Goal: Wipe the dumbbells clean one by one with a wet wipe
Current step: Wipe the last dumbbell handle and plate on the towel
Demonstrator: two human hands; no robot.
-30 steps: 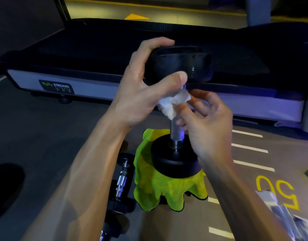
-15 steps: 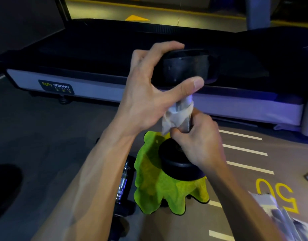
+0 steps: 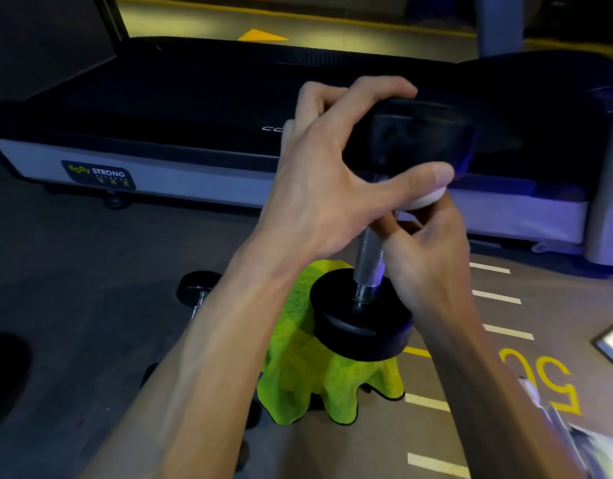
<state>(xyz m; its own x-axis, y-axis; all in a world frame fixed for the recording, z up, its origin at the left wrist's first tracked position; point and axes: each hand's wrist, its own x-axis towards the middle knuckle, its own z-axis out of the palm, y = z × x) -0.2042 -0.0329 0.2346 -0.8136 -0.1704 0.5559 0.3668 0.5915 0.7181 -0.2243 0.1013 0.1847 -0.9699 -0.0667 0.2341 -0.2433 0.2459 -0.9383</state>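
A black dumbbell (image 3: 362, 328) with a steel handle stands upright in front of me, above a bright green cloth (image 3: 298, 368) on the floor. My left hand (image 3: 332, 188) grips its top head, fingers over the top and thumb under the rim. My right hand (image 3: 426, 257) is curled around the upper handle and holds the white wet wipe (image 3: 426, 201), of which only a small part shows under my left thumb. A second dumbbell (image 3: 194, 292) lies on the floor to the left, mostly hidden by my left forearm.
A treadmill (image 3: 167, 167) with a dark belt and grey side rail runs across the back. The floor (image 3: 495, 299) on the right has white lines and a yellow "50". A pack of wipes (image 3: 574, 440) lies at the lower right.
My right hand has slid the wipe up the handle from the lower part to just under the top head. My left hand keeps its grip on the top head.
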